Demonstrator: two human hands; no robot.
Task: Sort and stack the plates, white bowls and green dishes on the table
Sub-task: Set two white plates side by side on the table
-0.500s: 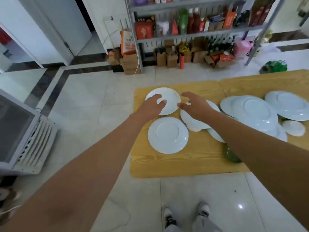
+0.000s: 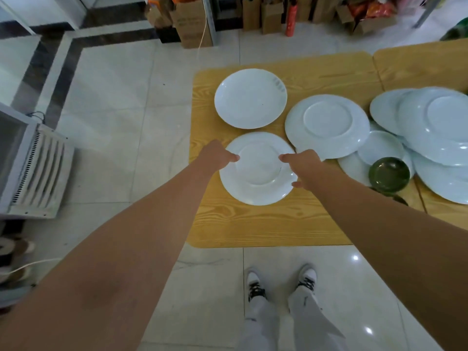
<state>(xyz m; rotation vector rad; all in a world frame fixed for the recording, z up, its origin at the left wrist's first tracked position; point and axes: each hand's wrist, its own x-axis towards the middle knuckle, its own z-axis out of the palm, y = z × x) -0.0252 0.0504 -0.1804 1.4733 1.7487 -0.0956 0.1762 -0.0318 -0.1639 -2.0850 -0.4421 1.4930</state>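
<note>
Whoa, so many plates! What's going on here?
A person is sorting dishes on a light wooden table. The left hand and right hand hold the nearest round white plate, which is upside down, by opposite rims. Behind it sits an upright white plate, with another upside-down white plate beside. To the right, a jumbled pile of white plates and a small dark green dish wait.

Brown cardboard boxes (image 2: 192, 24) stand on the pale tiled floor (image 2: 114, 97) at the far side, a red bottle (image 2: 291, 20) among them. At left – a white cabinet with a louvred vent (image 2: 40, 171), a white cable (image 2: 30, 264) lying below it
</note>
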